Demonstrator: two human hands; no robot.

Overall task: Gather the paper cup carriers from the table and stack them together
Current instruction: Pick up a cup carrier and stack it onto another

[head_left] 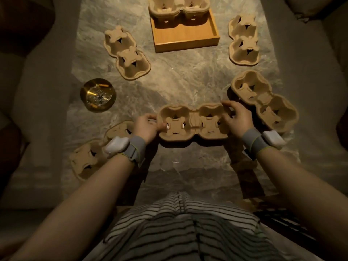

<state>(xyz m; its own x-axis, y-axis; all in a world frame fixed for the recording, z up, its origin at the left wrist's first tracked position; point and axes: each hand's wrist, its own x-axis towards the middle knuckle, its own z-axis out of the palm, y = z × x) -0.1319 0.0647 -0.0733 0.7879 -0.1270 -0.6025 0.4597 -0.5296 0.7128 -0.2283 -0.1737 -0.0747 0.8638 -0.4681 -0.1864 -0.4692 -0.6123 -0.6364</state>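
I hold a tan two-cup paper carrier (194,127) crosswise over the near middle of the marble table (188,78). My left hand (146,127) grips its left end and my right hand (237,117) grips its right end. Other carriers lie around: one at the left back (127,52), one at the right back (243,40), one at the right (264,101) just beyond my right hand, and one at the near left (98,149), partly hidden by my left wrist. Another carrier (178,11) sits in the wooden tray (188,39) at the back.
A brass ashtray (98,95) with cigarette butts stands at the table's left edge. Upholstered seating flanks the table on both sides. My striped clothing fills the bottom of the view.
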